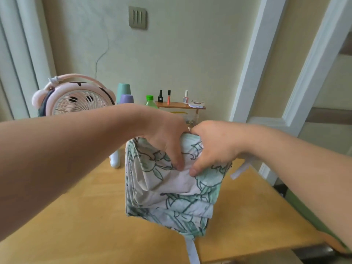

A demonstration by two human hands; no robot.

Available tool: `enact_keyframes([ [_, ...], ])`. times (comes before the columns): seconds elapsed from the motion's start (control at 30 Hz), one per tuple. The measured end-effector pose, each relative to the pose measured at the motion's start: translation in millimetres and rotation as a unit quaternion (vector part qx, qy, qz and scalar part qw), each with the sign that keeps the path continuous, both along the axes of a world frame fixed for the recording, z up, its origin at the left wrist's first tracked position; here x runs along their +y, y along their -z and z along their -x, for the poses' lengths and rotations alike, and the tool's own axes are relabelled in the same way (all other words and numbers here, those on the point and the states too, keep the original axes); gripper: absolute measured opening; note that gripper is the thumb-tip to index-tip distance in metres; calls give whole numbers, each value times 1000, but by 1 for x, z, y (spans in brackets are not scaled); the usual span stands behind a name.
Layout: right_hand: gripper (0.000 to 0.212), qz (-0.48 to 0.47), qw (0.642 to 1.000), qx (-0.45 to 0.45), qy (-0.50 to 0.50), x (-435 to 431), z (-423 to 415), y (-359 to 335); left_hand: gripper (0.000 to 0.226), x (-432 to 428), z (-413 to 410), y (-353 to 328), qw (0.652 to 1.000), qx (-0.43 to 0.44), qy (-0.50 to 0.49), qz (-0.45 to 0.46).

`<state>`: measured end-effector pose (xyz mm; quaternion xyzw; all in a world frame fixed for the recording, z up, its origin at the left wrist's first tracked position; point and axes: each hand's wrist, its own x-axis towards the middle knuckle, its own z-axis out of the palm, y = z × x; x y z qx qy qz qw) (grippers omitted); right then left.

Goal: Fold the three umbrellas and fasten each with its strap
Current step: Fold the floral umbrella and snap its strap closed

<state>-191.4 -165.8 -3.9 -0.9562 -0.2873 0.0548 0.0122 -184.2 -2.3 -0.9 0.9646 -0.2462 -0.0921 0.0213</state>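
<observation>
A collapsed umbrella (pixel 171 193) with white fabric and a green leaf print stands upright over the wooden table (pixel 76 216), its canopy hanging in loose pleats. My left hand (pixel 167 138) grips the top of the fabric from the left, thumb pressed down on the front. From the right, my right hand (pixel 211 147) grips the same top, and its thumb pinches a fold beside the left thumb. A white strap (pixel 192 252) hangs from the lower edge. Another white strap end (pixel 241 169) sticks out at the right. No other umbrella is in view.
A pink desk fan (pixel 76 98) stands at the back left, with stacked cups (pixel 124 94) and a green-capped bottle (pixel 150 101) beside it. A small shelf (pixel 179 105) holds nail polish bottles. A white object (pixel 115 159) lies behind the umbrella. The table's right edge runs near my right forearm.
</observation>
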Motion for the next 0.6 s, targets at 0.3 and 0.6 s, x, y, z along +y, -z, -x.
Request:
enact_keyframes([
  [0.3,45,-40,968,239,61,-13,-20,-12,47,-15,5,16,990,-127,-36,-50],
  [0.6,64,39,996,74,19,3,-13,-7,63,-1,-7,9,992,109,-58,-5],
])
